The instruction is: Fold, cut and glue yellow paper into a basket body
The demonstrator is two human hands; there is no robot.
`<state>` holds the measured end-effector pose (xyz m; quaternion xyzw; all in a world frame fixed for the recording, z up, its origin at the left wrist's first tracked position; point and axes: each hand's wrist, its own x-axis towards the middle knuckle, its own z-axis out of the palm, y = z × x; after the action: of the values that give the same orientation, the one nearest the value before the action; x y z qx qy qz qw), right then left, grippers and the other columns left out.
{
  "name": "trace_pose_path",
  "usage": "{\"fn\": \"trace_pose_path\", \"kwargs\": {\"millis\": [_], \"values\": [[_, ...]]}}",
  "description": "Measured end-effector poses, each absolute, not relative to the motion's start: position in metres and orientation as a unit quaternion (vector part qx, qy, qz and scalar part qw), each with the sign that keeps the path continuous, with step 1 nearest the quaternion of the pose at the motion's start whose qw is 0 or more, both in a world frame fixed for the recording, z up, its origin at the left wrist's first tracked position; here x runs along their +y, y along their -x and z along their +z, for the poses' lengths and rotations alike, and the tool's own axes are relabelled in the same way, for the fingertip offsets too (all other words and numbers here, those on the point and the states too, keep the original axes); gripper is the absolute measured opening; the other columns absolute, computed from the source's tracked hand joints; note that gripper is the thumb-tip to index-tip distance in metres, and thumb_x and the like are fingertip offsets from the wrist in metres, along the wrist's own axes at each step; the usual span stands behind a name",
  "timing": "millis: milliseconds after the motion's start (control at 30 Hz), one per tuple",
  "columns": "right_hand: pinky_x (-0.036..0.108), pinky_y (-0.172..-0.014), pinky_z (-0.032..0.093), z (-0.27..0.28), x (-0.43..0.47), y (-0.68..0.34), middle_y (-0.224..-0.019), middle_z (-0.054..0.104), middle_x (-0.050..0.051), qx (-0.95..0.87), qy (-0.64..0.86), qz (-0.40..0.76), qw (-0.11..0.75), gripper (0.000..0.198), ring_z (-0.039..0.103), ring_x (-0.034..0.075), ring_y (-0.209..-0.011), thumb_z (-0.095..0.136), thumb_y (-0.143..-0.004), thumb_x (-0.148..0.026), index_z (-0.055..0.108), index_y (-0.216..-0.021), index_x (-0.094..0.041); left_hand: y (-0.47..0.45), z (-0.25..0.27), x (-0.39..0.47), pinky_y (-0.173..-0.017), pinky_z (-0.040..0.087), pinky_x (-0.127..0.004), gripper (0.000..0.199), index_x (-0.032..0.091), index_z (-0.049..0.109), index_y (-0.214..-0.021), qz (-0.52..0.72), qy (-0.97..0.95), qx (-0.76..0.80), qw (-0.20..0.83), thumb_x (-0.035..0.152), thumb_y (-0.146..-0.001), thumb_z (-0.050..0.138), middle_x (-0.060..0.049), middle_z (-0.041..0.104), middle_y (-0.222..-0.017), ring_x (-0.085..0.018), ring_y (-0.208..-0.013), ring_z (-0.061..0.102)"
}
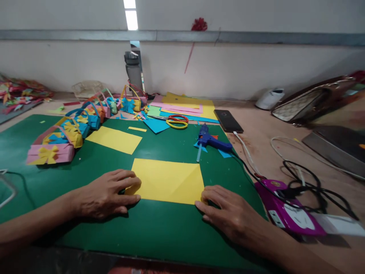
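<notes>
A yellow sheet of paper (pixel 168 180) lies in front of me on a green mat (pixel 159 232), with a faint diagonal crease or shadow on its right half. My left hand (pixel 110 192) grips its left edge between thumb and fingers. At the lower right corner, the thumb and curled fingers of my right hand (pixel 222 209) close on the same sheet. A second yellow sheet (pixel 115 139) rests flat beyond my left hand. Past the right end of the held paper is a blue glue gun (pixel 212 140) with a clear glue stick poking out.
Small paper baskets with bows (pixel 50 153) line the left side. Scissors (pixel 176 121) lie by stacked coloured paper (pixel 188 108) at the back. A phone (pixel 228 121), a purple power strip (pixel 288 209) and tangled cables occupy the right. A grey bottle (pixel 133 72) stands against the wall.
</notes>
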<state>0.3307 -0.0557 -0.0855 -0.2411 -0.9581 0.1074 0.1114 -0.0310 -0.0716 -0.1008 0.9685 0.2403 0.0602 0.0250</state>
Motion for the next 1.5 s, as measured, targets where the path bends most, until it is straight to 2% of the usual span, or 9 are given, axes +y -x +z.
{"fn": "trace_pose_path", "kwargs": {"millis": [300, 500, 600, 700, 833, 967, 1100, 1333, 1500], "values": [[0.031, -0.071, 0.042, -0.079, -0.056, -0.330, -0.085, 0.057, 0.006, -0.957, 0.245, 0.109, 0.108, 0.018, 0.053, 0.017, -0.081, 0.043, -0.093, -0.020, 0.061, -0.094, -0.019, 0.076, -0.111, -0.095, -0.093, 0.047, -0.045, 0.029, 0.027, 0.058, -0.118, 0.090, -0.945, 0.314, -0.022, 0.038, -0.092, 0.049, -0.009, 0.052, -0.133, -0.029, -0.119, 0.048], [0.031, -0.071, 0.041, -0.073, -0.059, -0.326, -0.085, 0.060, 0.007, -0.953, 0.263, 0.078, 0.126, 0.013, 0.053, 0.017, -0.078, 0.048, -0.091, -0.017, 0.060, -0.087, -0.017, 0.071, -0.104, -0.096, -0.083, 0.053, -0.034, 0.021, 0.022, 0.061, -0.108, 0.192, -0.915, 0.325, -0.143, 0.021, -0.087, 0.054, -0.007, 0.065, -0.111, -0.022, -0.102, 0.059], [0.032, -0.071, 0.041, -0.074, -0.055, -0.316, -0.085, 0.063, 0.008, -0.944, 0.280, 0.033, 0.171, 0.014, 0.054, 0.018, -0.078, 0.045, -0.091, -0.015, 0.059, -0.091, -0.015, 0.022, -0.093, -0.086, -0.077, 0.054, -0.033, 0.021, 0.019, 0.059, -0.105, 0.260, -0.908, 0.315, -0.094, 0.014, -0.091, 0.045, -0.008, 0.067, -0.101, -0.020, -0.095, 0.062], [0.032, -0.073, 0.043, -0.074, -0.049, -0.305, -0.088, 0.064, 0.009, -0.929, 0.323, 0.011, 0.179, 0.011, 0.057, 0.019, -0.082, 0.049, -0.090, -0.015, 0.058, -0.096, -0.014, -0.031, -0.091, -0.071, -0.078, 0.054, -0.034, 0.023, 0.017, 0.058, -0.106, 0.239, -0.917, 0.318, -0.023, 0.019, -0.095, 0.038, -0.011, 0.066, -0.104, -0.021, -0.095, 0.062], [0.037, -0.078, 0.044, -0.077, -0.052, -0.294, -0.098, 0.064, 0.014, -0.935, 0.322, -0.023, 0.143, 0.021, 0.057, 0.024, -0.092, 0.062, -0.084, -0.025, 0.058, -0.100, -0.013, -0.065, -0.108, -0.060, -0.101, 0.040, -0.049, 0.051, 0.014, 0.044, -0.132, 0.122, -0.950, 0.285, 0.029, 0.044, -0.092, 0.047, -0.017, 0.046, -0.138, -0.033, -0.130, 0.038], [0.035, -0.066, 0.044, -0.080, -0.061, -0.289, -0.082, 0.064, 0.010, -0.957, 0.276, -0.071, 0.056, 0.015, 0.057, 0.022, -0.072, 0.060, -0.085, -0.025, 0.059, -0.090, -0.012, -0.063, -0.122, -0.060, -0.107, 0.032, -0.051, 0.058, 0.013, 0.027, -0.143, 0.096, -0.952, 0.286, 0.048, 0.040, -0.095, 0.042, -0.016, 0.032, -0.148, -0.032, -0.138, 0.024], [0.030, -0.063, 0.042, -0.073, -0.045, -0.300, -0.081, 0.065, 0.006, -0.915, 0.394, -0.014, 0.089, 0.004, 0.060, 0.020, -0.074, 0.059, -0.084, -0.017, 0.059, -0.088, -0.015, -0.059, -0.118, -0.060, -0.107, 0.032, -0.051, 0.054, 0.015, 0.031, -0.141, 0.094, -0.954, 0.278, 0.067, 0.035, -0.093, 0.045, -0.014, 0.034, -0.148, -0.032, -0.136, 0.028], [0.029, -0.067, 0.042, -0.071, -0.023, -0.314, -0.091, 0.071, 0.009, -0.783, 0.606, 0.123, 0.065, 0.024, 0.066, 0.022, -0.082, 0.049, -0.089, -0.021, 0.059, -0.111, -0.015, -0.060, -0.107, -0.060, -0.096, 0.040, -0.060, 0.049, 0.027, 0.039, -0.138, 0.087, -0.966, 0.235, 0.062, 0.030, -0.091, 0.050, -0.014, 0.037, -0.146, -0.039, -0.132, 0.034], [0.029, -0.063, 0.038, -0.074, -0.022, -0.303, -0.078, 0.070, 0.008, -0.751, 0.641, 0.152, 0.042, 0.026, 0.064, 0.023, -0.076, 0.051, -0.086, -0.025, 0.062, -0.107, -0.015, -0.061, -0.105, -0.066, -0.095, 0.041, -0.059, 0.055, 0.032, 0.036, -0.140, 0.056, -0.970, 0.230, 0.051, 0.034, -0.088, 0.055, -0.012, 0.038, -0.145, -0.039, -0.131, 0.035]]}}
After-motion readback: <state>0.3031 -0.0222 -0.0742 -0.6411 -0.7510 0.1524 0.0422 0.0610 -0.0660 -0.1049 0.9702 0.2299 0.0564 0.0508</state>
